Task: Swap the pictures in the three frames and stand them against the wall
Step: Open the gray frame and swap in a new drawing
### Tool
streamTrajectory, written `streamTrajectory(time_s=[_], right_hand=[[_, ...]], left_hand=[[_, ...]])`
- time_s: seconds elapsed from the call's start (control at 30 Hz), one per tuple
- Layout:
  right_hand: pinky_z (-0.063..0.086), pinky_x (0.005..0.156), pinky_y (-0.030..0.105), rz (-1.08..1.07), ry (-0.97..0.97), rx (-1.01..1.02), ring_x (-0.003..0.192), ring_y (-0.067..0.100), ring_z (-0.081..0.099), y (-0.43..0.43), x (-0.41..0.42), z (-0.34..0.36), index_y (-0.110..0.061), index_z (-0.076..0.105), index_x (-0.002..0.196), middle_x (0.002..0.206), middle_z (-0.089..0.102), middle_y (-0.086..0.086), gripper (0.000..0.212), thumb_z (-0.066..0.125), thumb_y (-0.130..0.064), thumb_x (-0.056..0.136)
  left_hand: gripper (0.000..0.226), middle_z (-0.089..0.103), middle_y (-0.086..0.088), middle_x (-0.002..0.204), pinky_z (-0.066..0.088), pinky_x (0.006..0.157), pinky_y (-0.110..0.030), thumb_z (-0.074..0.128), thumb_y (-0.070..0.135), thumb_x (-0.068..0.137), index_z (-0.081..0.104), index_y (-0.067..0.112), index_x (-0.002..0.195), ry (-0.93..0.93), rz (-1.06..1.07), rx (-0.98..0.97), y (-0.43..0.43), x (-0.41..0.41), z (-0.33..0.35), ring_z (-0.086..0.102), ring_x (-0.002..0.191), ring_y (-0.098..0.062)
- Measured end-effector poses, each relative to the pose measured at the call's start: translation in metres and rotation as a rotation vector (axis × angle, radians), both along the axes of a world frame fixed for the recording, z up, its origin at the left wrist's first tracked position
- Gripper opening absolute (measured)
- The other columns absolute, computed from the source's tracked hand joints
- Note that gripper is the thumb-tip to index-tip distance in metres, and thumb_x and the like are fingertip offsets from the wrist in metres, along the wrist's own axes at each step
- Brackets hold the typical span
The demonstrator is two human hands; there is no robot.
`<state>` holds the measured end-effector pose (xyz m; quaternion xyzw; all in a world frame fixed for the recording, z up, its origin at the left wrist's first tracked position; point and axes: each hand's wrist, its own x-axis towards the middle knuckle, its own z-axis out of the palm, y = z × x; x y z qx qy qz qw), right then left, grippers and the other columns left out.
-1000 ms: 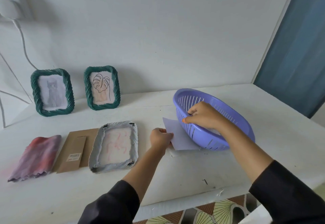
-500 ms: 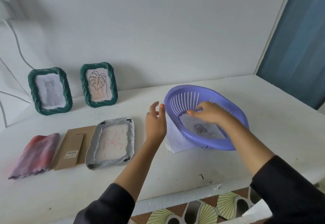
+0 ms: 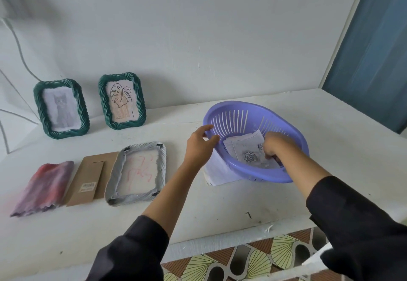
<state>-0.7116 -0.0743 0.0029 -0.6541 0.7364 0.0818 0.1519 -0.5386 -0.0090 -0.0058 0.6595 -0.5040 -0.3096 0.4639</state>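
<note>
Pinching thin paper prints (image 3: 244, 148) inside slotted oval plastic basket (image 3: 264, 173)

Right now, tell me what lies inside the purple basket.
In the purple basket: loose paper pictures; the top one shows a grey rose. The right hand reaches in over them, hiding their right part and how many lie beneath.
</note>
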Motion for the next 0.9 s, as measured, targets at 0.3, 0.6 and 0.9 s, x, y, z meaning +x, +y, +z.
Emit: streamTrajectory(time_s=[0.3,0.6,0.9], right_hand=[[0.026,0.050,0.028,0.119,-0.400,-0.466,0.054,0.025,0.036,0.041,0.019,0.056,-0.010,0.036,0.053,0.053,0.038,0.006,0.033,0.055,-0.015,0.079],[0.035,0.067,0.028,0.536,-0.401,-0.498,0.096,0.027,0.055,0.108,0.127,0.061,-0.013,0.061,0.095,0.095,0.046,0.004,0.021,0.048,-0.028,0.088],[0.045,0.069,0.032,0.180,-0.921,-0.072,0.077,0.023,0.055,0.069,0.183,-0.002,-0.013,0.048,0.103,0.096,0.059,0.009,0.029,0.066,-0.015,0.080]], left_hand=[[0.032,0.057,-0.001,0.122,0.043,0.100,-0.032,0.056,0.040,0.088,0.065,0.022,0.112,0.085,0.076,-0.157,0.006,0.002,0.013,0.054,0.109,-0.013],[0.042,0.044,-0.001,0.054,0.031,0.045,-0.017,0.040,0.010,0.097,0.046,0.013,0.055,0.437,-0.026,-0.178,0.049,0.048,0.028,0.037,0.051,-0.013],[0.015,0.047,-0.014,0.078,0.031,0.067,-0.032,0.043,0.010,0.093,0.054,0.008,0.083,0.385,0.307,0.086,0.057,0.159,-0.016,0.041,0.073,-0.022]])
